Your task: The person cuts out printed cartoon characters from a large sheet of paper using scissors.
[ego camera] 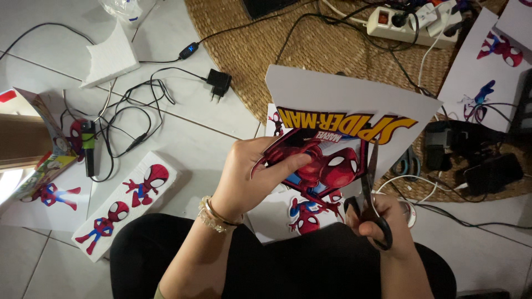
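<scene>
My left hand (pixel 244 177) grips a printed sheet (pixel 332 94) that shows a red masked cartoon hero and yellow lettering, thumb pressed on the red figure (pixel 332 166). My right hand (pixel 382 218) holds black-handled scissors (pixel 370 188), blades pointing up into the sheet beside the figure's right edge. The paper is held above my lap, tilted away from me. A bracelet sits on my left wrist.
A foam strip (pixel 124 202) with hero cut-outs lies on the tile floor at left. More printed sheets (pixel 487 61) are at right. A woven round mat (pixel 332 50) carries a power strip (pixel 410 25), cables and black devices. A second pair of scissors (pixel 407 163) lies behind the sheet.
</scene>
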